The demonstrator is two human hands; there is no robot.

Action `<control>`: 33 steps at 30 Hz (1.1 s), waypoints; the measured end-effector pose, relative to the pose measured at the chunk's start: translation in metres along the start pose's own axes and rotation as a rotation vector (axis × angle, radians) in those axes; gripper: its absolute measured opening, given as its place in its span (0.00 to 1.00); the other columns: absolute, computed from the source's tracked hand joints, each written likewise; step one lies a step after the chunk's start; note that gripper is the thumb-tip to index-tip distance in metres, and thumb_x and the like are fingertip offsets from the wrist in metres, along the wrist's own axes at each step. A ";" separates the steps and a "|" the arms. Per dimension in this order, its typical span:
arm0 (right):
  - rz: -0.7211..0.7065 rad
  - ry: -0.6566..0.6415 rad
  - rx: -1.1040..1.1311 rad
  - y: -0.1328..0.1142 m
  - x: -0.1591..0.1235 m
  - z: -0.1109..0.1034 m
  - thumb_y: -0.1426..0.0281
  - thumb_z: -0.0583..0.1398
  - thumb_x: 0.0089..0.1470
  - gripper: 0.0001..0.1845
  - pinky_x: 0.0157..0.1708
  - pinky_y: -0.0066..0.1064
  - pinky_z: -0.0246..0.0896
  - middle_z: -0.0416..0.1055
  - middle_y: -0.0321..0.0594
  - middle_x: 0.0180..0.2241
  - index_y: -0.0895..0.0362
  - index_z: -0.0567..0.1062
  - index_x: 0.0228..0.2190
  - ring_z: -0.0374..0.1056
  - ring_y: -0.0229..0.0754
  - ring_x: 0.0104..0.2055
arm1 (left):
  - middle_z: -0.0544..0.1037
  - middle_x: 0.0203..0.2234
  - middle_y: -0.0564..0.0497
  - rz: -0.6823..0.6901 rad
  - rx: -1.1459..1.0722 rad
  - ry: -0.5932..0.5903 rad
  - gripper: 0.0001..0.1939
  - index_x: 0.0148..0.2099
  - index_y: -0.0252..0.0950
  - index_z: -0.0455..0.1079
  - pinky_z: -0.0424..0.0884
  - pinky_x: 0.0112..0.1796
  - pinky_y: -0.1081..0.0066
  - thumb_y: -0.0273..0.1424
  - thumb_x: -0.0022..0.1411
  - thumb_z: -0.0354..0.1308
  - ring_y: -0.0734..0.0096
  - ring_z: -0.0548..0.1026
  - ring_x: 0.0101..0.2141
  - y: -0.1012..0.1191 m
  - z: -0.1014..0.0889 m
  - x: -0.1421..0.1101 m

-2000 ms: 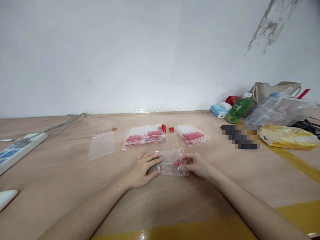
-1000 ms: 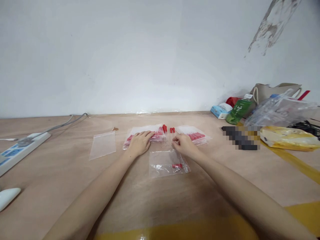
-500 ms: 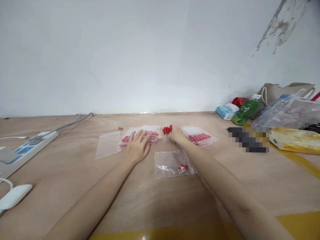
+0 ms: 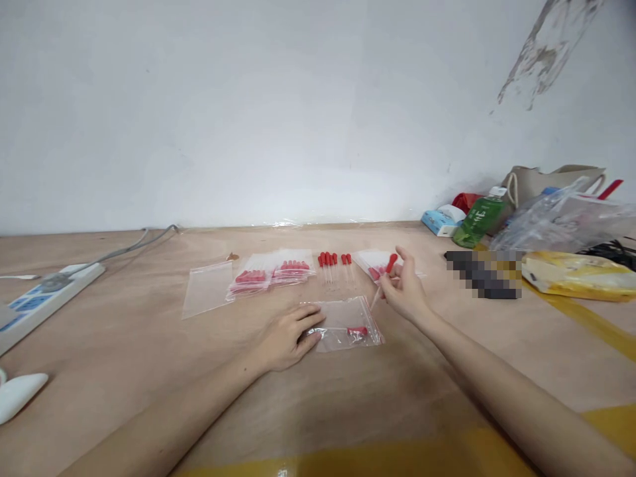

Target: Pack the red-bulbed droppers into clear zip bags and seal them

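My right hand [image 4: 406, 291] pinches a dropper with a red bulb [image 4: 391, 263], its clear tube slanting down toward the right end of a clear zip bag [image 4: 330, 339]. Inside that bag lies another red-bulbed dropper [image 4: 356, 331]. My left hand [image 4: 293, 336] rests on the bag's left end, fingers spread and fairly flat. Behind the bag, several loose droppers [image 4: 328, 260] lie side by side, bulbs toward the wall. To their left are stacked filled bags [image 4: 251, 275]; more filled bags [image 4: 366, 260] lie partly hidden behind my right hand.
A flat zip bag [image 4: 207, 291] lies at the left of the stacks. Farther left are a power strip [image 4: 54, 295] and a white device [image 4: 22, 396]. On the right stand a tissue pack [image 4: 440, 222], a green bottle [image 4: 479, 218], plastic bags [image 4: 551, 222] and a yellow package [image 4: 579, 275].
My right hand has lifted a dropper from the loose row and brought it right and nearer, beside the bag. My left hand has moved from the stacked bags onto the clear bag.
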State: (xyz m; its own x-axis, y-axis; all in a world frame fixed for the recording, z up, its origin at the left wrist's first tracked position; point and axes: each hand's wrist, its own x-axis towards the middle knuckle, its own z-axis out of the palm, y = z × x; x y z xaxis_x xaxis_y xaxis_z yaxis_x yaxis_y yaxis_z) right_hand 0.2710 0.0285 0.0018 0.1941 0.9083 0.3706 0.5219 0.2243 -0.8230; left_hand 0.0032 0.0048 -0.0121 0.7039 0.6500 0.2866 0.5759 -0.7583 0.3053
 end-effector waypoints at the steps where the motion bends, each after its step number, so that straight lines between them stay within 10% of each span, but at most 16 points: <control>1: 0.013 0.021 0.062 0.006 -0.008 -0.004 0.66 0.54 0.48 0.36 0.20 0.26 0.59 0.64 0.33 0.27 0.54 0.43 0.55 0.63 0.34 0.20 | 0.64 0.53 0.48 -0.001 -0.002 0.002 0.18 0.55 0.41 0.62 0.62 0.51 0.60 0.34 0.63 0.47 0.62 0.64 0.52 0.000 0.000 0.000; 9: 0.249 0.079 0.481 0.023 -0.031 0.006 0.59 0.62 0.40 0.34 0.22 0.31 0.66 0.63 0.28 0.23 0.51 0.49 0.45 0.66 0.37 0.21 | 0.63 0.54 0.48 -0.021 -0.010 -0.013 0.21 0.56 0.42 0.61 0.59 0.52 0.58 0.41 0.61 0.49 0.61 0.62 0.53 -0.002 -0.002 0.000; 18: 0.507 -0.247 0.760 0.010 -0.039 -0.002 0.61 0.63 0.41 0.22 0.30 0.33 0.65 0.70 0.33 0.28 0.52 0.54 0.31 0.69 0.37 0.25 | 0.62 0.55 0.48 -0.107 0.048 -0.023 0.24 0.57 0.43 0.59 0.53 0.54 0.54 0.44 0.61 0.48 0.60 0.59 0.55 -0.007 0.000 0.002; 26: 0.110 -0.330 0.205 0.020 -0.030 0.003 0.62 0.64 0.37 0.14 0.17 0.24 0.48 0.60 0.30 0.17 0.59 0.70 0.25 0.53 0.30 0.18 | 0.62 0.55 0.48 -0.088 0.033 -0.005 0.25 0.58 0.41 0.56 0.54 0.54 0.57 0.43 0.61 0.49 0.61 0.59 0.55 -0.006 -0.001 0.004; 33: -0.120 -0.450 0.001 0.029 -0.021 0.012 0.60 0.58 0.47 0.15 0.23 0.26 0.52 0.69 0.37 0.22 0.58 0.77 0.30 0.59 0.35 0.24 | 0.63 0.55 0.50 -0.102 0.041 -0.010 0.26 0.59 0.41 0.55 0.53 0.55 0.59 0.43 0.61 0.49 0.63 0.59 0.55 -0.004 -0.001 0.006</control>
State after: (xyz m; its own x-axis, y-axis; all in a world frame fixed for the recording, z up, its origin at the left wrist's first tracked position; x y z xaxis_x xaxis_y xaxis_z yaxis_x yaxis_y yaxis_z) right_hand 0.2717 0.0206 -0.0346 -0.2477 0.9386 0.2402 0.5177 0.3377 -0.7861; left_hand 0.0043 0.0119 -0.0106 0.6449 0.7234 0.2467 0.6611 -0.6899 0.2949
